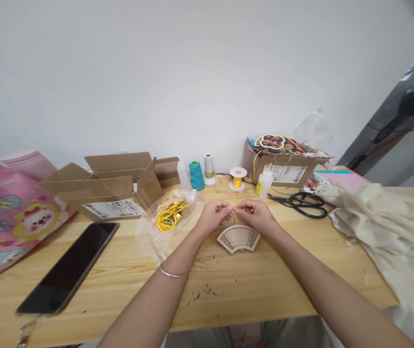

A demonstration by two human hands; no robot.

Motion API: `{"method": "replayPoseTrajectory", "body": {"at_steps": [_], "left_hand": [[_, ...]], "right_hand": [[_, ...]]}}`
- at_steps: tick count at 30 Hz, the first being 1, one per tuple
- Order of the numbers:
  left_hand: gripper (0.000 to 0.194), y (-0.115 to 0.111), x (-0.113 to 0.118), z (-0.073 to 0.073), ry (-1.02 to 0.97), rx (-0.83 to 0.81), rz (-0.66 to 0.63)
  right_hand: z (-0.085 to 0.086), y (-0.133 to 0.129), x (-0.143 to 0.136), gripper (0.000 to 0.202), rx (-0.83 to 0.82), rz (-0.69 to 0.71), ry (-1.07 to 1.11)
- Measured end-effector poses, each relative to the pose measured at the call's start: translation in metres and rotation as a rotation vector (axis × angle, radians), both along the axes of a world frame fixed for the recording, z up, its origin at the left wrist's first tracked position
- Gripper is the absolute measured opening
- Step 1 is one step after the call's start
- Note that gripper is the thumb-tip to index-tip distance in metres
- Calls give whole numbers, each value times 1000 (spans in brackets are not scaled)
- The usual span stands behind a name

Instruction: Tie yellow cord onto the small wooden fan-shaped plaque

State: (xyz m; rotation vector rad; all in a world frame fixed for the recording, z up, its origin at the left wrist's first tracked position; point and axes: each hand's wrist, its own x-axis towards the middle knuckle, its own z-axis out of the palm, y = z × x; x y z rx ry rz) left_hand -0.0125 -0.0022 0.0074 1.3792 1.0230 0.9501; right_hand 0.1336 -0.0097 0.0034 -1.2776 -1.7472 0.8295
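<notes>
Between my two hands a yellow cord runs down to a fan-shaped wooden pendant with cut-out lattice ends. My left hand pinches the cord from the left, thumb and fingertips together. From the right, my right hand pinches the same cord, its fingertips almost touching the left ones. The pendant hangs just below the fingers, close over the tabletop; whether it touches the wood I cannot tell. Fingers partly hide the upper end of the cord.
Behind the hands stand a teal thread cone, a spool of yellow cord and a glue bottle. Black scissors lie right. Left are a plastic bag of yellow cords, an open carton and a phone.
</notes>
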Motion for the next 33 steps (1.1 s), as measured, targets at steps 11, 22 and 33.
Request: {"method": "replayPoseTrajectory", "body": {"at_steps": [11, 22, 33], "left_hand": [[25, 2, -1, -3, -37, -9, 108], [21, 6, 0, -8, -15, 87, 120], [22, 3, -1, -1, -55, 5, 161]], "right_hand": [[3, -1, 1, 20, 181, -20, -186], [0, 1, 2, 22, 182, -36, -177], [-1, 1, 3, 18, 207, -8, -164]]}}
